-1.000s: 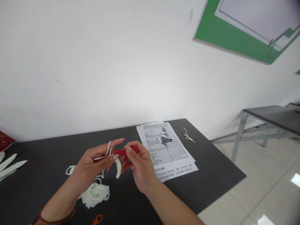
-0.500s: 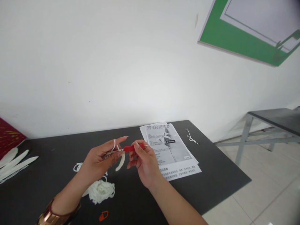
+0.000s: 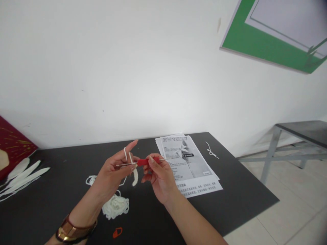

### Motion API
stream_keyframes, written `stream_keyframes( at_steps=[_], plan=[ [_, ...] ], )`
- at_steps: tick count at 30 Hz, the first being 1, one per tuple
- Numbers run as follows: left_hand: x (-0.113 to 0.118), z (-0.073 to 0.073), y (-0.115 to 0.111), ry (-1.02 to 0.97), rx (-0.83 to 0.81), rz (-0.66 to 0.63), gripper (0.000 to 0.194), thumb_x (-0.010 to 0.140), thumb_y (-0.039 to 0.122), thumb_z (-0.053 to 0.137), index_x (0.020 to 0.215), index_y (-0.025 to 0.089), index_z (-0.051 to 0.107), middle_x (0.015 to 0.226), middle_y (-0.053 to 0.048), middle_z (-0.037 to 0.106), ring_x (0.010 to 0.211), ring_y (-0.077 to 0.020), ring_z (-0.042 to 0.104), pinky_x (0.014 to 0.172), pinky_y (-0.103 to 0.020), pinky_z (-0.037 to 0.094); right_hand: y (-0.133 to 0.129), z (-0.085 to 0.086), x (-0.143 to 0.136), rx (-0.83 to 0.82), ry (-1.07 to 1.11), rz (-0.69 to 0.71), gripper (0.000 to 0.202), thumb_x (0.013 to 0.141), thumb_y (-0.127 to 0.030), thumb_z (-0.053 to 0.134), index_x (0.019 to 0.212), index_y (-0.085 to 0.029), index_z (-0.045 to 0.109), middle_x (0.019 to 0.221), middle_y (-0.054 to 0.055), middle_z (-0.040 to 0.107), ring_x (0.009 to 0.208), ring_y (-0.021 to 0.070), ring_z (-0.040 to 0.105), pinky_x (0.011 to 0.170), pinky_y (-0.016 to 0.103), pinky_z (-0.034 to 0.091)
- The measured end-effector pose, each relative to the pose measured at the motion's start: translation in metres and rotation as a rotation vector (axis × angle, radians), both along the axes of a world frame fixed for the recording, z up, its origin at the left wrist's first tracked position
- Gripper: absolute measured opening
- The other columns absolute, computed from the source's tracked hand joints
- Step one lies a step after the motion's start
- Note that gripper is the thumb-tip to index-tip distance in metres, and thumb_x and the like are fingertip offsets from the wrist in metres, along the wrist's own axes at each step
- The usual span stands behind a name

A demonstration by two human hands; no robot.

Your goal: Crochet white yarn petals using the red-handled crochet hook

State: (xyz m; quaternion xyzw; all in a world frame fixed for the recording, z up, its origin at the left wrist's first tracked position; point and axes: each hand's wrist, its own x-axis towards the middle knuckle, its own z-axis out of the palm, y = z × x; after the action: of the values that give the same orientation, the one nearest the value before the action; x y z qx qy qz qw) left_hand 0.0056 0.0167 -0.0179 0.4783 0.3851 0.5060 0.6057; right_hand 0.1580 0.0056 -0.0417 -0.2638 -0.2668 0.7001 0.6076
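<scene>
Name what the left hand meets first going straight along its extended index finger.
Probably the plain white wall. The left hand aims that finger up and rightward, past the far edge of the flat black tabletop; nothing shows between, but one view leaves depth unclear.

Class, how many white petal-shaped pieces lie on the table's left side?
3 clearly visible: the rearmost piece beside the red board, the middle piece next, and the nearest piece frontmost. More may be hidden beneath.
</scene>
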Motion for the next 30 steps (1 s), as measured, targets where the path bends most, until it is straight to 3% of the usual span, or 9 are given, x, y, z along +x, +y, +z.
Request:
stream_keyframes(
  at_steps=[7,17,30],
  plan=[
    [0.002,0.009,-0.001,0.03,0.001,0.0,0.072,0.073,0.016,0.072,0.14,0.022,0.047,0.061,0.004,0.061,0.058,-0.0115,0.057,0.059,-0.023,0.043,0.001,-0.001,-0.001,0.033,-0.088,-0.061,0.023,0.073,-0.033,0.079,0.084,-0.018,0.065,0.063,-0.002,0.066,0.052,0.0102,0.058,0.042,0.018,0.053],
    [0.004,0.005,-0.007,-0.363,0.015,-0.211,0.065,0.079,0.011,0.067,0.139,0.029,0.049,0.068,0.004,0.053,0.059,-0.0099,0.055,0.056,-0.022,0.042,-0.004,0.008,0.002,0.066,0.003,0.011,0.019,0.078,-0.033,0.074,0.084,-0.016,0.068,0.063,0.0,0.068,0.052,0.0102,0.06,0.045,0.019,0.056],
    [0.0,0.007,-0.012,-0.506,0.005,-0.407,0.063,0.081,0.006,0.058,0.139,0.027,0.048,0.072,-0.001,0.061,0.061,-0.0144,0.059,0.058,-0.027,0.044,-0.012,0.015,0.002,0.084,0.116,0.092,0.018,0.077,-0.026,0.078,0.079,-0.017,0.062,0.06,-0.002,0.068,0.049,0.0088,0.062,0.048,0.019,0.058]
  ],
)
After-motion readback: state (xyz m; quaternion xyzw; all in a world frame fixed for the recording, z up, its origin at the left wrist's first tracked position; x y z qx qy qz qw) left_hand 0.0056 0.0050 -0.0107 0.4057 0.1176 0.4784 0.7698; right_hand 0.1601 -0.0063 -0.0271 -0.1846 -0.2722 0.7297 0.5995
